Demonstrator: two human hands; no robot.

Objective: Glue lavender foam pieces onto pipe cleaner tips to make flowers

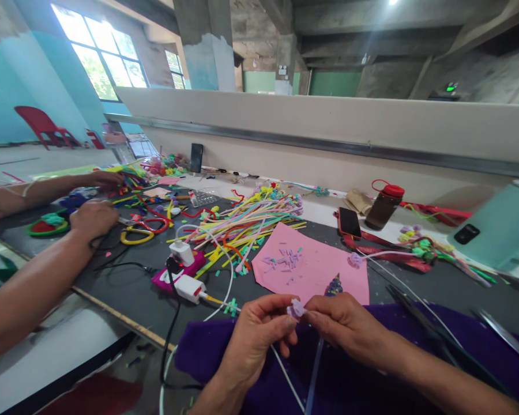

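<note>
While a long white panel (285, 115) closes off the far side, the dark grey worktable (125, 288) stretches before it, its near edge slanting down on the left toward a deep purple cloth (207, 349) beneath the hands. At the left, another person's hand (94, 219) works beside scissors with yellow and red handles (138, 234). A thick bundle of pastel fuzzy stems (259, 216) spreads across the middle, and the pink flat sheet (315, 253) lies just beyond the hands, strewn with short lilac clippings (288, 259). Bare grey surface shows to the right of the sheet, crossed by a thin white cable (428, 306); long dark shears (415, 316) lie above the right forearm and narrow the room there. On the left, a magenta power block (194, 265) with white plugs and looping cords crowds the left hand's side. A dark pointed tip with yellow marks (334, 285) juts out beyond the right hand (350, 325). Smallest, a fuzzy lilac flower (296, 310) sits between the two hands, above the cloth: the left hand (253, 340) has thumb and forefinger closed on its left side, lower fingers curled beneath, while the right thumb and forefinger pinch its right edge.
</note>
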